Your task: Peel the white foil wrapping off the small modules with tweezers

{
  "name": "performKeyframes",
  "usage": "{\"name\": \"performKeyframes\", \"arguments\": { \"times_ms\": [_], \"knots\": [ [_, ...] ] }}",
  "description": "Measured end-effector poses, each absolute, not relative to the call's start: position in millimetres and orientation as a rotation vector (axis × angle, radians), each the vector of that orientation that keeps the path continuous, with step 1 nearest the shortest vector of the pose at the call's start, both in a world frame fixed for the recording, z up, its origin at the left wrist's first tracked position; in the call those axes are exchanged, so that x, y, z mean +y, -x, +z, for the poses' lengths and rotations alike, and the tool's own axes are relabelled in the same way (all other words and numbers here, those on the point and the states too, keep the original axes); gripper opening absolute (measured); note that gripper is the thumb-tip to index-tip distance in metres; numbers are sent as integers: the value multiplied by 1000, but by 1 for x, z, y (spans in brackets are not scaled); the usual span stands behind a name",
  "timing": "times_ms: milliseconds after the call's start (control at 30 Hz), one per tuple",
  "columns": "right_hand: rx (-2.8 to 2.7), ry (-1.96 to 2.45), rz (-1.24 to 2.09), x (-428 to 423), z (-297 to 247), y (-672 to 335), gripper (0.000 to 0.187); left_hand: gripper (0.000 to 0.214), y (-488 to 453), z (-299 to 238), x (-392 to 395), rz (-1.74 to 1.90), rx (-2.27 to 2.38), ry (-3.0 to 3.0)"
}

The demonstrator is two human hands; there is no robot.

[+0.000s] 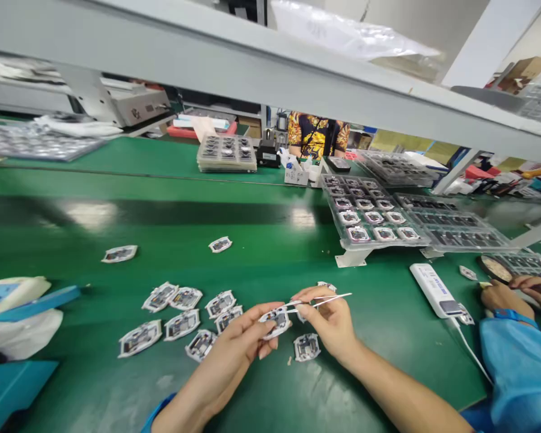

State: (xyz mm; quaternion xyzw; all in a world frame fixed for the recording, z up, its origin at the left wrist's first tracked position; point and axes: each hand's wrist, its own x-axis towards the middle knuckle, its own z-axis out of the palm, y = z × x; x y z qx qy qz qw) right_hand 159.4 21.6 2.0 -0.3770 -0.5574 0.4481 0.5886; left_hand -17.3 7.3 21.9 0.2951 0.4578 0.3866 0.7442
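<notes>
Your left hand (pixel 238 347) grips one white-framed module (pixel 276 323) along its left edge, between thumb and fingers, above the near middle of the green bench (pixel 270 264). Your right hand (pixel 331 322) holds white tweezers (pixel 341 296), with the tips at the module's right upper edge; contact cannot be determined. Loose modules (pixel 182 325) lie to the left of your left hand. A filled tray (pixel 348 240) stands tilted at far right. A power strip (pixel 433 290) lies right of your right hand.
</notes>
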Motion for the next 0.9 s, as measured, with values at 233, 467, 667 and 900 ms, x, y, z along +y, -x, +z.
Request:
{"name": "performKeyframes", "arguments": {
  "times_ms": [233,467,667,900],
  "knots": [
    [-1332,947,993,18,-1,-157,6,34,16,14,5,813,1016,-681],
    [-1038,1109,1227,26,-2,-157,24,36,12,15,4,840,1087,-824],
    [-1143,973,1236,15,-3,-164,18,39,9,13,3,810,1128,-846],
    [-1205,1041,1308,16,-4,-167,18,37,8,12,1,756,1147,-878]
  ]
}}
